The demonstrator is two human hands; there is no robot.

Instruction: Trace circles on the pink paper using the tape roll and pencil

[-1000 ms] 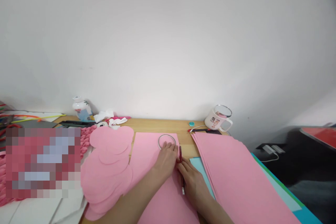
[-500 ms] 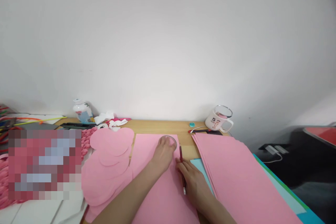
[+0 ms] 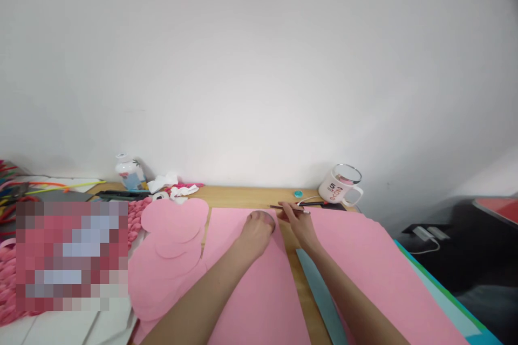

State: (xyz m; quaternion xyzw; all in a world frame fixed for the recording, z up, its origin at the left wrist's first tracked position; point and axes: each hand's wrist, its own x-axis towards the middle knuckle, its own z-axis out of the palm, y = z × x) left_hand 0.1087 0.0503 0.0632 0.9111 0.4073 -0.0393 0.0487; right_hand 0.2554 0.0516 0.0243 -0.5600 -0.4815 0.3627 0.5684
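My left hand [image 3: 256, 236] bends its fingers over a small round disc [image 3: 272, 219] with a dark rim, holding it down near the top right corner of a pink paper sheet [image 3: 259, 302]. Most of the disc is hidden beneath the fingers. At the right of that sheet's top edge, my right hand [image 3: 296, 222] grips a slim dark red pencil [image 3: 300, 210]. The pencil lies nearly level, its tip pointing left towards the disc. To the left, several pink cloud-shaped paper cut-outs [image 3: 170, 275] overlap one another.
On the right lies a stack of pink paper [image 3: 376, 264], with blue sheets [image 3: 319, 285] partly under it. At the back stand a white mug [image 3: 338, 188] and a white bottle [image 3: 131, 173] near crumpled tissue [image 3: 162, 181]. Pink braided material [image 3: 140, 218] is at far left.
My right hand has moved up and away to the top of the sheet, swinging the pencil from upright to nearly level. My left hand stays on the disc.
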